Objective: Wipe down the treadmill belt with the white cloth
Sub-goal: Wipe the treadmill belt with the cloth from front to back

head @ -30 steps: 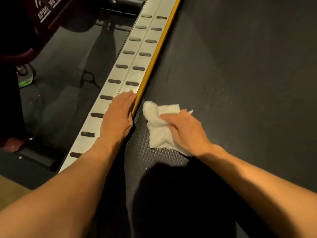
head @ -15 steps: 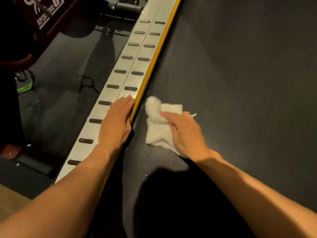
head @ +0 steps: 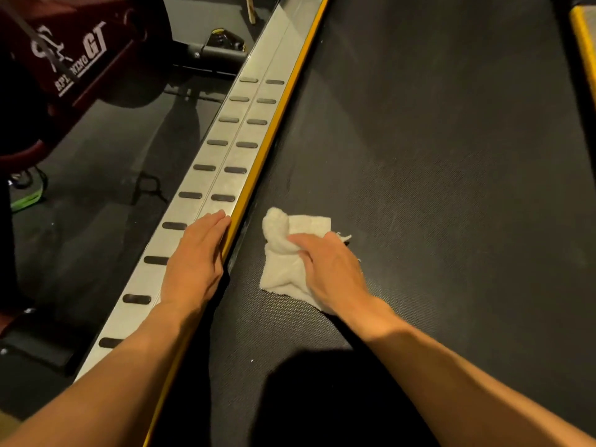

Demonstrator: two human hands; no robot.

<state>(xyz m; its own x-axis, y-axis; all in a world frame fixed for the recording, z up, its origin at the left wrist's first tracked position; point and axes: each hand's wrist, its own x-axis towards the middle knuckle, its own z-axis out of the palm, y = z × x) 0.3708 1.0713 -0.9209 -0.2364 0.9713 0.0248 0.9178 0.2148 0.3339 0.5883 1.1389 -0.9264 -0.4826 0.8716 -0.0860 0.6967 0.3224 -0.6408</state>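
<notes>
The dark textured treadmill belt [head: 435, 175] fills the middle and right of the view. A crumpled white cloth [head: 287, 253] lies on it near its left edge. My right hand [head: 332, 269] presses flat on the cloth's right part, fingers pointing up and left, and covers much of it. My left hand [head: 196, 262] rests palm down, fingers together, on the silver side rail [head: 232, 156], just left of the rail's yellow edge strip [head: 274, 124]. It holds nothing.
The side rail carries rows of dark oval grip pads. Left of it lie a dark floor mat [head: 96, 188], a cable and a dark red machine [head: 71, 50] with white lettering. A second yellow strip [head: 583, 37] shows at the far right. My shadow darkens the belt's near part.
The cloth and my right hand have slid slightly right along the belt, away from the yellow strip. The view has tilted up, showing more of the rail and red machine.
</notes>
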